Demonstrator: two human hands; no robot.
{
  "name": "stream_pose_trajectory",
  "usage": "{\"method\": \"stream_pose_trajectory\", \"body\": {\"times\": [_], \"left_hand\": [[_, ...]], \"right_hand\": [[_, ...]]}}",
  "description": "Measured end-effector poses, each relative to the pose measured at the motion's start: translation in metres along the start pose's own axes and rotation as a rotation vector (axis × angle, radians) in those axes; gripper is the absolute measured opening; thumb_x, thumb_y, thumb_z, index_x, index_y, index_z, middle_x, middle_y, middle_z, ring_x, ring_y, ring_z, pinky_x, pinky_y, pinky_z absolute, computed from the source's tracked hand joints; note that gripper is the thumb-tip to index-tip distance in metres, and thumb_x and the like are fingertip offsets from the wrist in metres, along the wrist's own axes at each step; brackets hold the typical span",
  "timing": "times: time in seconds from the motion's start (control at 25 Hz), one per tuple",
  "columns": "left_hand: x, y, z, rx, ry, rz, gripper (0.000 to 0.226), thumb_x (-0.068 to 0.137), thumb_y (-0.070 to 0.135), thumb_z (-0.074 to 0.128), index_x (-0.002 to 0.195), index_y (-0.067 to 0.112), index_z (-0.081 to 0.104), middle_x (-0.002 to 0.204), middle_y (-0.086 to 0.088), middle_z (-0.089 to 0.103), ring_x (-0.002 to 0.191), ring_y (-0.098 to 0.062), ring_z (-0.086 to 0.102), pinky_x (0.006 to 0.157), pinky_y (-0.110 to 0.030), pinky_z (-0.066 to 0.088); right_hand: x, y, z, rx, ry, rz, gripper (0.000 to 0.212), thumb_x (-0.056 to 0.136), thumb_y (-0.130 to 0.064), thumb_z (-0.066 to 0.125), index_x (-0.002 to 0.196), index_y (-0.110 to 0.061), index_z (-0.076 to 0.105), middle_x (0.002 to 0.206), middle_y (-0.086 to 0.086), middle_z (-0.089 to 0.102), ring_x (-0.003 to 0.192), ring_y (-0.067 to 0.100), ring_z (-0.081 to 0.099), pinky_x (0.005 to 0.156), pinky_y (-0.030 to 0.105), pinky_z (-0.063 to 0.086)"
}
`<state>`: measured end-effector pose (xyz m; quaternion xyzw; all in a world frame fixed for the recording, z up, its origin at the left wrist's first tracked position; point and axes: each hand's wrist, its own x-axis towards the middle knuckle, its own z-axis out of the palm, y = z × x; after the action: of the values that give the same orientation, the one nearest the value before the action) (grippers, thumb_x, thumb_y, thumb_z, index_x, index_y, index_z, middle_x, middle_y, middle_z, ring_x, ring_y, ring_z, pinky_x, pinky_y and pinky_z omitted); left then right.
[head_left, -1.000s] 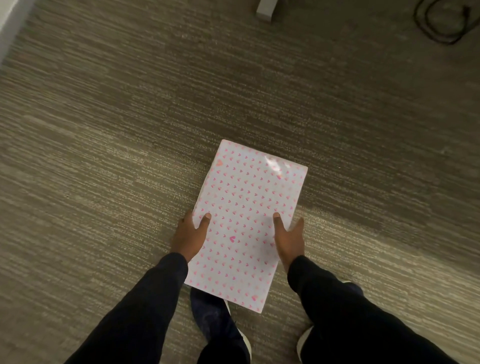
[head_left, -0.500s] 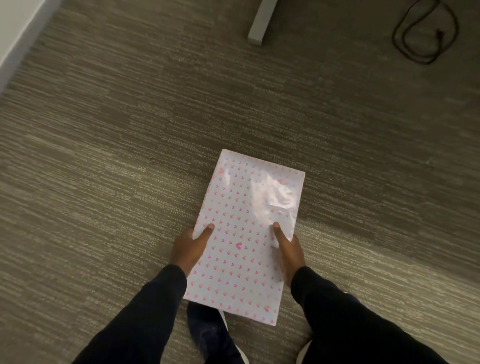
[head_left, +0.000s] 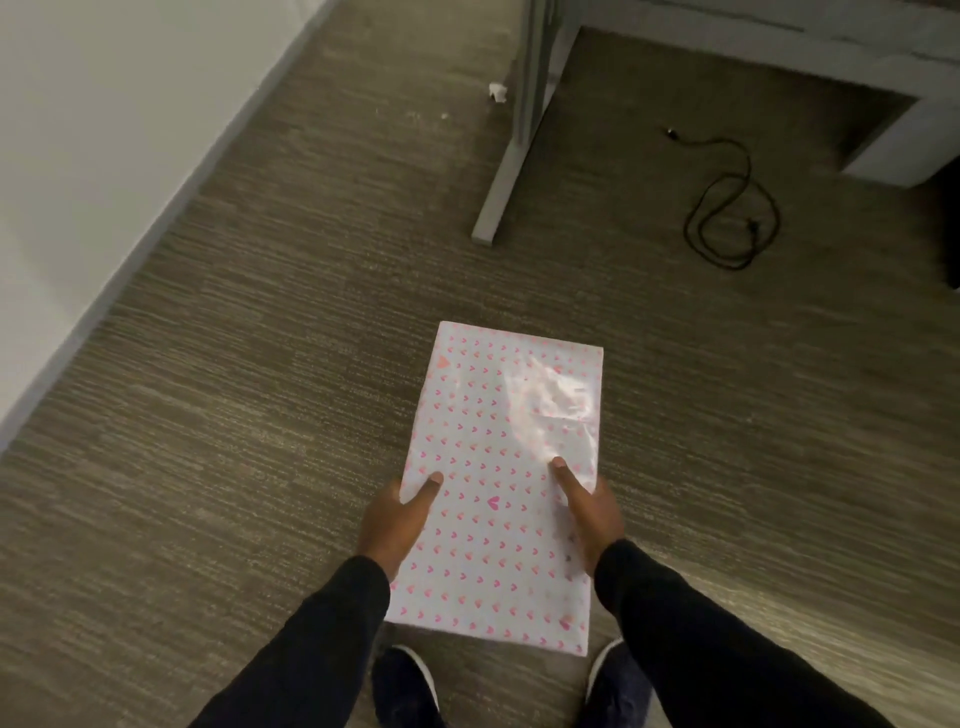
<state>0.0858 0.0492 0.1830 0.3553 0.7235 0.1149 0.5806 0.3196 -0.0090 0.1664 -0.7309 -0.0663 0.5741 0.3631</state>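
- The left hand (head_left: 392, 525) grips the left edge of the heart-print parcel (head_left: 498, 488), thumb on top.
- The right hand (head_left: 589, 512) grips its right edge likewise.
- The parcel is held flat above the carpet (head_left: 234, 415), in front of the shoes (head_left: 402, 686).
- A black cable (head_left: 727, 208) lies far right.

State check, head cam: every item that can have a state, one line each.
heart-print package: held flat above the carpet, glare on its wrapper.
left hand: grips the package's left edge, thumb on top.
right hand: grips the right edge, thumb on top.
black cable: loose on the carpet, looped, one end free.
white scrap: crumpled, on the carpet beside the desk leg.
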Motion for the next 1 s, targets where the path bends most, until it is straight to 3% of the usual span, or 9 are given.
{"method": "stream_pose_trajectory", "body": {"times": [0.4,0.56,0.76,0.84,0.96,1.0], "left_hand": [[-0.077,0.165,0.021,-0.040,-0.062,0.070,0.043,0.095,0.056,0.065,0.120,0.021,0.069,0.103,-0.004,0.080,0.093,-0.027,0.078,0.089,-0.050,0.062],[-0.068,0.201,0.034,-0.044,-0.074,0.072,0.050,0.094,0.058,0.066,0.124,0.019,0.066,0.112,-0.009,0.077,0.102,-0.034,0.074,0.098,-0.057,0.057],[-0.024,0.223,0.037,-0.060,-0.112,0.006,0.045,0.096,0.053,0.066,0.120,0.015,0.068,0.105,-0.008,0.079,0.095,-0.030,0.076,0.093,-0.052,0.059],[0.003,0.229,0.035,-0.067,-0.136,-0.028,0.042,0.096,0.053,0.066,0.118,0.017,0.069,0.103,-0.007,0.080,0.093,-0.029,0.077,0.092,-0.051,0.060],[0.049,0.241,0.028,-0.080,-0.205,-0.084,0.038,0.095,0.054,0.065,0.115,0.023,0.069,0.102,-0.006,0.081,0.093,-0.029,0.078,0.093,-0.052,0.060],[0.065,0.245,0.027,-0.089,-0.218,-0.097,0.036,0.095,0.054,0.067,0.115,0.024,0.068,0.101,-0.005,0.081,0.093,-0.028,0.079,0.093,-0.053,0.059]], "right_hand": [[-0.045,-0.179,-0.066,0.002,-0.055,-0.093,0.077,0.082,-0.064,0.074,0.143,-0.023,0.054,0.138,0.006,0.067,0.121,0.032,0.066,0.110,0.060,0.049],[-0.031,-0.210,-0.081,-0.015,-0.035,-0.119,0.082,0.082,-0.063,0.075,0.146,-0.021,0.048,0.143,0.008,0.063,0.124,0.034,0.063,0.111,0.058,0.048],[0.008,-0.232,-0.072,-0.058,-0.018,-0.059,0.088,0.080,-0.065,0.075,0.149,-0.020,0.046,0.143,0.008,0.062,0.123,0.033,0.063,0.112,0.058,0.046],[0.029,-0.240,-0.064,-0.085,0.014,-0.013,0.083,0.079,-0.064,0.076,0.143,-0.018,0.051,0.133,0.008,0.067,0.114,0.031,0.066,0.106,0.054,0.051],[0.063,-0.257,-0.042,-0.095,0.026,0.041,0.077,0.078,-0.062,0.078,0.135,-0.017,0.056,0.115,0.005,0.070,0.098,0.026,0.068,0.083,0.042,0.055],[0.076,-0.264,-0.035,-0.102,0.013,0.052,0.074,0.077,-0.060,0.080,0.134,-0.017,0.058,0.113,0.006,0.073,0.097,0.029,0.071,0.083,0.043,0.057]]}}
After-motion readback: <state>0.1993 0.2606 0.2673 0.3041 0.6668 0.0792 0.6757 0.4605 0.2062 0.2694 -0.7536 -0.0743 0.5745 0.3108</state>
